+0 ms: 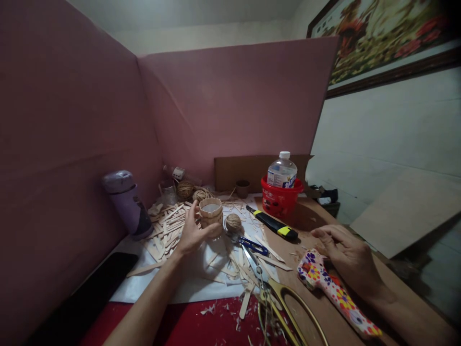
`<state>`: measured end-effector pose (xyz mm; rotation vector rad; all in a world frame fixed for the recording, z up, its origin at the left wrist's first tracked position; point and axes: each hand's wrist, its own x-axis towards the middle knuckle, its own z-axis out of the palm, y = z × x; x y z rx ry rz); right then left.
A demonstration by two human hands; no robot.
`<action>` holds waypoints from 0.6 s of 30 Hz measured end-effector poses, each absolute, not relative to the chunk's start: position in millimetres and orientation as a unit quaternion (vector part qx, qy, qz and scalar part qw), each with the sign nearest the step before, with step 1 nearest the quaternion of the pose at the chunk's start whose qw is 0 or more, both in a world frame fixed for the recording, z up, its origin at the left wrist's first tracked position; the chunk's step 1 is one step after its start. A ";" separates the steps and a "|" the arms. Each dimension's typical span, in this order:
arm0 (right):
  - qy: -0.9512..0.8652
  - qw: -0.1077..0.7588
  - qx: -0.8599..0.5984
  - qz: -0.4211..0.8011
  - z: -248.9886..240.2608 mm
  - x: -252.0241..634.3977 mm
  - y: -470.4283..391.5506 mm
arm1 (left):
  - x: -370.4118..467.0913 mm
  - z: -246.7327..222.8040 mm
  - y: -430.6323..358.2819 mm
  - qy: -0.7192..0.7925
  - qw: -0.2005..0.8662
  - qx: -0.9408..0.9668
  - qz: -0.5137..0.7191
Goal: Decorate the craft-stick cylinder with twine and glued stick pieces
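Note:
My left hand (196, 230) is wrapped around a small cup (211, 216) faced with wooden sticks, its thumb at the front and fingers on the far left side. The cup stands upright with its top uncovered. Just right of it sits a ball of twine (233, 223). Over the table's right side, my right hand (347, 252) is closed with thumb and fingertips together; whatever they may pinch is too small to make out. Beside and below that hand lies a flower-patterned glue gun (334, 292).
Loose wooden sticks (169, 233) cover white paper. Gold-handled scissors (284, 298), blue snips (255, 246) and a yellow-black utility knife (272, 223) lie centre right. A red bucket (279, 202) holds a bottle (283, 172). At left are a purple flask (127, 206) and a black phone (97, 283).

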<state>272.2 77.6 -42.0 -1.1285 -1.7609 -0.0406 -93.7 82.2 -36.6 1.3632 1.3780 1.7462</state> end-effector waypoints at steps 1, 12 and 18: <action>-0.727 0.502 -0.468 -0.015 -42.1 272.0 77.6 | -97.4 -34.6 81.4 0.508 0.273 0.494 0.650; -0.727 0.500 -0.471 -0.002 -38.3 269.2 75.5 | -89.7 -29.7 84.0 0.454 0.381 0.490 0.639; -0.724 0.501 -0.475 0.006 -40.3 268.4 76.0 | -92.2 -30.3 83.9 0.485 0.373 0.486 0.624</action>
